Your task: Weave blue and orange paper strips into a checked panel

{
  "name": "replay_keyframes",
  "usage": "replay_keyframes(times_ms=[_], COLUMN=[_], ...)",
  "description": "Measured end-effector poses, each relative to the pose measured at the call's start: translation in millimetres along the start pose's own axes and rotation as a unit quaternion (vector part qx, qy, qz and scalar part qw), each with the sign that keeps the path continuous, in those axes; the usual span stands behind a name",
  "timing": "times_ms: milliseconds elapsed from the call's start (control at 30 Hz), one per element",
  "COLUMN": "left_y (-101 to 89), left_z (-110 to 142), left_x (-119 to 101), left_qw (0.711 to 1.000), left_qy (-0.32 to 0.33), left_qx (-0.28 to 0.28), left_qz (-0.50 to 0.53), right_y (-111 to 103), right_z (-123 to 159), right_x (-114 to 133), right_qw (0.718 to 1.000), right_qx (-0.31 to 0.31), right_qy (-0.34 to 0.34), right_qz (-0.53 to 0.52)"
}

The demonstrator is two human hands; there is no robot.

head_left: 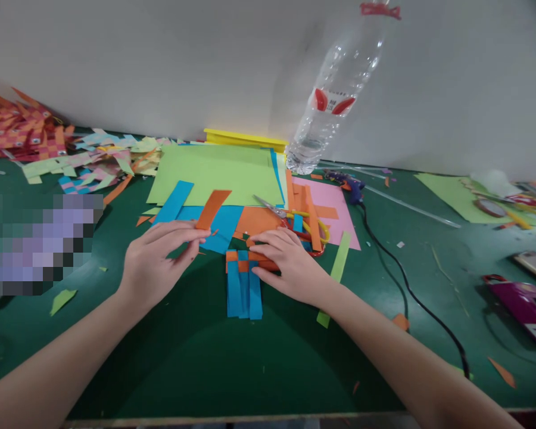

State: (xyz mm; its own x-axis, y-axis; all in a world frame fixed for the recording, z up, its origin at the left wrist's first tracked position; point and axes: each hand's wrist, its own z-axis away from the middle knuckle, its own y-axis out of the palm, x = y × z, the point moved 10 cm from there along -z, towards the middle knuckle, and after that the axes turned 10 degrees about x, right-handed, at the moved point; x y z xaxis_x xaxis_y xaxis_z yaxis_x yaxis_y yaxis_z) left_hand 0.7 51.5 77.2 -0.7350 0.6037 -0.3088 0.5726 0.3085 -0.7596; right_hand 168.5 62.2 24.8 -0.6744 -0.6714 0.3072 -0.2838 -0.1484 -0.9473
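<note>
The small woven piece [243, 292] of blue and orange paper strips lies on the green bench [250, 375], between the hands and nearer the right one. The right hand [290, 259] rests its fingers at the piece's right edge, over orange strip ends; whether it grips them I cannot tell. The left hand [154, 256] pinches a loose orange strip [214, 208] between thumb and fingers, raised clear of the weave. A light-green strip [337, 268] lies partly beneath the right forearm. Beyond the hands are scissors [272, 206], light-green sheets [218, 170] and a pink sheet [346, 208]. Farther back are a clear bottle [339, 89] and a glue gun [346, 183].
</note>
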Motion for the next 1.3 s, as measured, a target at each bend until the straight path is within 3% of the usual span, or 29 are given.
replay_keyframes(times_ms=[300,500,767,1000,1300], left_y=[-1.6,6.8,14.2,26.1,41.1], left_z=[-3.7,-0.3,8.7,4.6,4.3], left_x=[1.6,23.3,44.8,47.4,54.5], left_qw=[0.999,0.982,0.958,0.965,0.946], left_qy=[-0.026,-0.09,-0.167,-0.168,-0.214], left_qx=[0.01,0.003,-0.018,0.042,0.125], left_qz=[0.045,0.168,0.232,0.198,0.211], right_y=[0.1,-2.9,1.4,0.8,-3.3], right_z=[-0.2,0.8,1.1,2.0,1.5], right_x=[0.1,0.7,-3.3,-0.6,4.6], right_qw=[0.998,0.997,0.998,0.998,0.996], right_qx=[-0.009,-0.025,-0.014,-0.021,-0.027], right_qy=[-0.015,-0.017,0.017,-0.005,-0.029], right_qz=[-0.052,-0.077,-0.057,-0.066,-0.08])
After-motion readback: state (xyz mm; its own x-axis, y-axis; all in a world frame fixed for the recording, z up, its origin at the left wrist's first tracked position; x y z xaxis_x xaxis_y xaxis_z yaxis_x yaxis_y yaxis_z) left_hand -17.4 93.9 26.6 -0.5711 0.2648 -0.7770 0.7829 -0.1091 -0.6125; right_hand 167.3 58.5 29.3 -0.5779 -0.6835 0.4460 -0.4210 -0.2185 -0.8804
